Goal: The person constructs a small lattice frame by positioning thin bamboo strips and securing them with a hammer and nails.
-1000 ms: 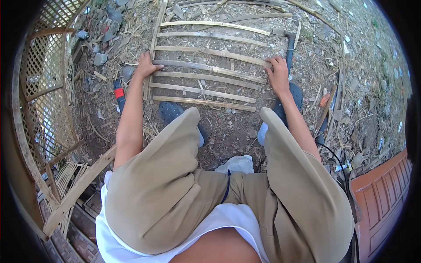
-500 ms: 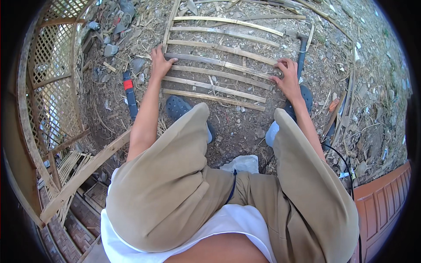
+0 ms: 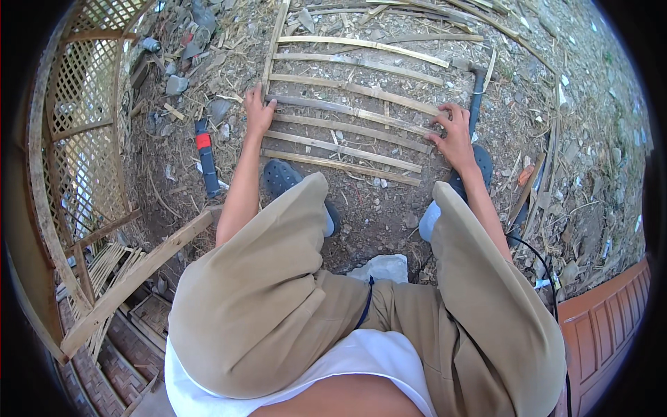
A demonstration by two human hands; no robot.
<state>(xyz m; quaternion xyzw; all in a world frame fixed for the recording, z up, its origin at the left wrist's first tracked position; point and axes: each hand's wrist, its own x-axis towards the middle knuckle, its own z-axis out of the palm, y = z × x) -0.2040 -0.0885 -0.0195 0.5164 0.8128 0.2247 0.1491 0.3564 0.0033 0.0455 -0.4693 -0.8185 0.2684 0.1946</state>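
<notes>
Several thin bamboo slats lie side by side on the dirt before me, roughly parallel and bowed. At the left end of a greyish bamboo slat (image 3: 313,103) in the middle of the row is my left hand (image 3: 258,115), its thumb and fingers around the tip. My right hand (image 3: 456,137) has thumb and bent fingers at that slat's right end; the fingers partly hide the contact. An upright bamboo strip (image 3: 275,43) runs along the slats' far left ends. Beside my right hand lies a dark hammer-shaped tool (image 3: 477,97).
A dark tool with a red band (image 3: 203,141) lies left of my left forearm. A wooden lattice frame (image 3: 83,118) and a wooden beam (image 3: 139,274) stand at left. A pale stone block (image 3: 384,268) sits between my feet. A black cable (image 3: 545,264) and a brown panel (image 3: 608,326) are at right.
The whole view has shifted slightly, so the slats appear a little lower. Both hands stay at the ends of the same slat.
</notes>
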